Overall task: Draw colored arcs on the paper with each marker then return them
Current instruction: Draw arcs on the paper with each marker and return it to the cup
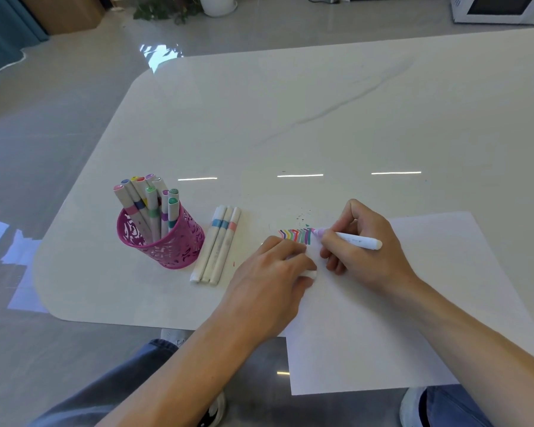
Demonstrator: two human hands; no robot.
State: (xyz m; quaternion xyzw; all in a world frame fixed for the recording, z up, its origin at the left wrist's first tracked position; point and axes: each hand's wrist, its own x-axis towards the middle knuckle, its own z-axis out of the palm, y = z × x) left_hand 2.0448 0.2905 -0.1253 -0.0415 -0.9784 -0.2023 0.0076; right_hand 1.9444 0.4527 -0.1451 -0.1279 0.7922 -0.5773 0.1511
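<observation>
A white sheet of paper (pixel 413 303) lies on the table in front of me, its near edge hanging over the table's front. A row of several short colored arcs (pixel 296 235) sits at its far left corner. My right hand (pixel 364 241) grips a white marker (pixel 356 241) with a pale purple tip, and the tip touches the paper at the right end of the row. My left hand (pixel 275 272) presses on the paper's left edge, fingers curled over a small white cap (pixel 310 274). A pink cutout holder (pixel 161 238) holds several markers.
Three capped white markers (pixel 218 245) lie side by side on the table between the holder and the paper. Small ink specks (pixel 302 215) dot the white marble table (pixel 290 118) beyond the arcs. My knees and shoes show below the table edge.
</observation>
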